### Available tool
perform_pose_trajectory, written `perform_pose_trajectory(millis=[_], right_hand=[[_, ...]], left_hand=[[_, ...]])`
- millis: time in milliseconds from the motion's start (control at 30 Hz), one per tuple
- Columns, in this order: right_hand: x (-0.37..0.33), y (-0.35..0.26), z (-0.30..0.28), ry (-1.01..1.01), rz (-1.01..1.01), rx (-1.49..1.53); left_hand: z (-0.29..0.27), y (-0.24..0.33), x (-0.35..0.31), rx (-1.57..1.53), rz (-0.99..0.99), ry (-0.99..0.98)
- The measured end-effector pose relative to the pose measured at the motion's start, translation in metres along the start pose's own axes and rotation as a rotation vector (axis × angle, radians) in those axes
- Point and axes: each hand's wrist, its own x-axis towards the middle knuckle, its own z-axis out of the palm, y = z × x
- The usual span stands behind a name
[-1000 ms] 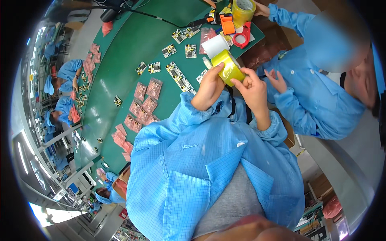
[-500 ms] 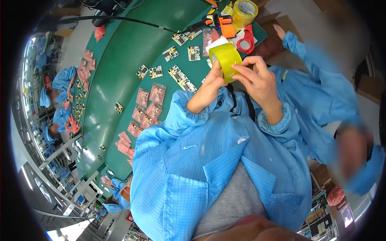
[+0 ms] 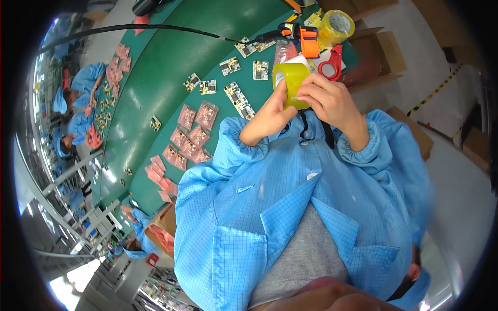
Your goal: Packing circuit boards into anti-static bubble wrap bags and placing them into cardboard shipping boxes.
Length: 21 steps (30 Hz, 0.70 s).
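Note:
A wide roll of yellow packing tape is held up over the near edge of the green bench. My left hand grips it from the left, with the thumb on its outer face and other fingers hidden behind or inside the roll. The fingertips of my right hand are bent and pressed on the tape's surface at its right side; whether they pinch a loose end is too small to tell. Just beyond the roll are a red tape dispenser and an orange-and-black hand tool.
Several circuit boards lie on the green bench, beside pink bubble bags. Another tape roll stands at the far right. An open cardboard box is beyond the bench's right end. A black cable crosses overhead. Co-workers sit at the left.
My right fingers have closed in on the tape, where they were more spread before. The co-worker at my right has moved down and mostly behind me. The view has shifted slightly.

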Motion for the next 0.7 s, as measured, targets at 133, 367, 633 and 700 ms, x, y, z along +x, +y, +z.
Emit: perform_pose_trajectory(millis=[133,367,633,700], right_hand=[[0.011,0.025,-0.018,-0.116,0.036,0.111],[0.005,0.074,-0.050,-0.159,0.101,0.302],[-0.013,0.101,-0.079,-0.362,0.203,0.347],[-0.029,0.118,-0.074,-0.377,0.175,0.254]], left_hand=[[0.017,-0.009,0.013,0.047,-0.050,0.151],[0.068,-0.021,0.052,0.195,-0.048,0.425],[0.101,-0.052,0.074,0.117,-0.147,0.494],[0.100,-0.060,0.079,0.113,-0.208,0.412]])
